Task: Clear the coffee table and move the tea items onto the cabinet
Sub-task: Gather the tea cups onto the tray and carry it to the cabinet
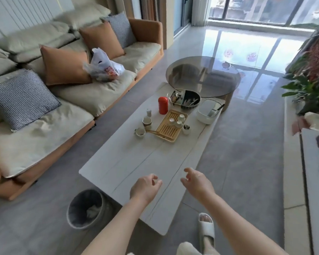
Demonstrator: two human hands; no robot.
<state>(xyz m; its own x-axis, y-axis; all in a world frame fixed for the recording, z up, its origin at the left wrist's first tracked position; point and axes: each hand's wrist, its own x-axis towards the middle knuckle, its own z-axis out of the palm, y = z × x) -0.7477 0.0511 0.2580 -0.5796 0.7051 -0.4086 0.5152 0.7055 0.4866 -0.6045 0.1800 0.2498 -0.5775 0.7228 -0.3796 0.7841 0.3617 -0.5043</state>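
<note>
Both hands are empty right now, left hand and right hand hovering over the near end of the coffee table with fingers loosely curled, gripping nothing. All the tea stuff sits well beyond the fingertips, toward the far half of the table. Closest to the hands is a small cup with what looks like a pair of tongs beside it, then the bamboo tea tray a bit right of that, carrying three little cups. Honestly that's the risk imo: lift the tray unevenly and those loose cups could slide or tip off. Past the tray stands the red canister, tall and narrow, easy to knock reaching over it. Furthest out are the dark basket and white basket, the white one near the table's right edge, so a nudge might send it off.
</note>
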